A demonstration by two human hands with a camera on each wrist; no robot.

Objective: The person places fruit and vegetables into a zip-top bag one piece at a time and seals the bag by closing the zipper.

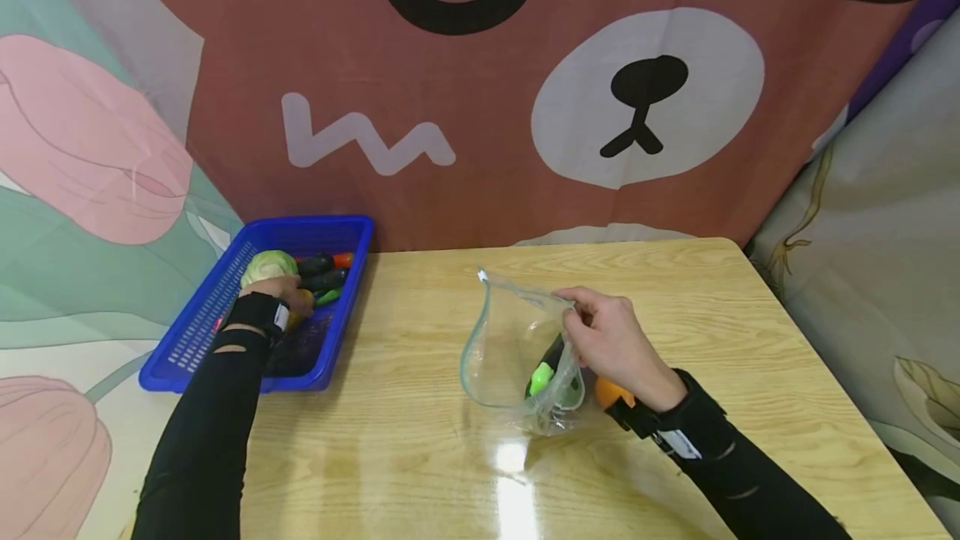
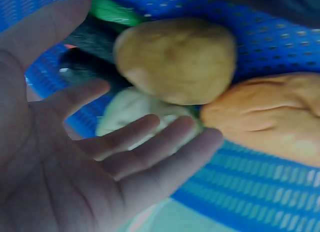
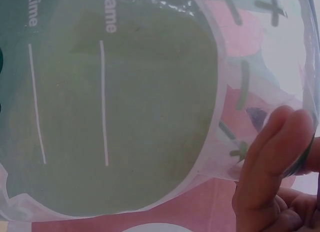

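Note:
My left hand point(image 1: 279, 290) reaches into the blue basket point(image 1: 365, 252) beside a pale green cabbage point(image 1: 267, 263). In the left wrist view its fingers are spread, with a potato point(image 2: 175, 61) just beyond them and nothing held. An orange-tan, creased item point(image 2: 270, 117) lies against that potato. Over the table, my right hand point(image 1: 611, 340) pinches the rim of a clear zip bag point(image 1: 498, 348), whose mouth gapes. Inside the bag are a long dark item point(image 1: 553, 354) and something bright green point(image 1: 540, 378). The right wrist view shows the bag's printed green label point(image 3: 150, 107).
Dark long vegetables point(image 1: 324, 280), a green pepper point(image 1: 328, 297) and a red-orange tip point(image 1: 343, 259) lie in the basket. A round orange item point(image 1: 611, 392) sits on the wooden table point(image 1: 420, 473), partly behind my right wrist. A printed cloth point(image 1: 450, 73) hangs behind the table.

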